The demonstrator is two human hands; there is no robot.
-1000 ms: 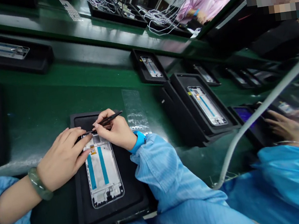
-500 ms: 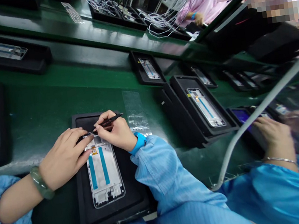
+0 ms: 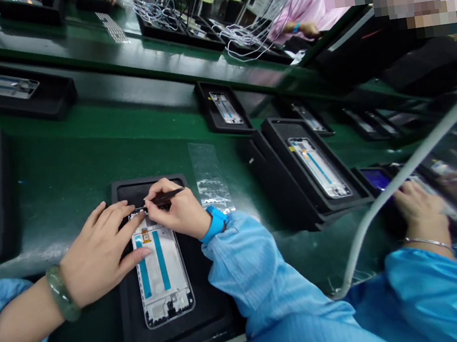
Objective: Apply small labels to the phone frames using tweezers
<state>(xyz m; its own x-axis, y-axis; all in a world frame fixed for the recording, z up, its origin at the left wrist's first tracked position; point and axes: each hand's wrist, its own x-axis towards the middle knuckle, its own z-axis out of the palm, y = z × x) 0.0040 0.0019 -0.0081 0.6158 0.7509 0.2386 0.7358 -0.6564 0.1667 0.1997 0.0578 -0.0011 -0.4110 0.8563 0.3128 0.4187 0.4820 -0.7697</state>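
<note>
A silver phone frame (image 3: 154, 270) with two blue strips and a small orange flex connector lies in a black foam tray (image 3: 213, 307) in front of me. My left hand (image 3: 99, 249) rests over the frame's upper left edge, its fingers spread and its index fingertip on the top end. In my right hand (image 3: 179, 211) is a pair of dark tweezers (image 3: 168, 195), pinched like a pen, with the hand over the frame's top right corner. The tweezers' tips are hidden behind my fingers.
A clear plastic strip (image 3: 210, 173) lies beyond my right hand. Stacked black trays (image 3: 274, 182) holding another phone frame (image 3: 323, 167) stand to the right. A grey tube (image 3: 381, 179) slants across, before a co-worker's hands (image 3: 421, 207). More trays (image 3: 54, 96) sit at the left.
My left thumb has lifted away from the index finger and now lies out over the frame. The tweezers have tilted flatter in my right hand. The whole view has shifted slightly.
</note>
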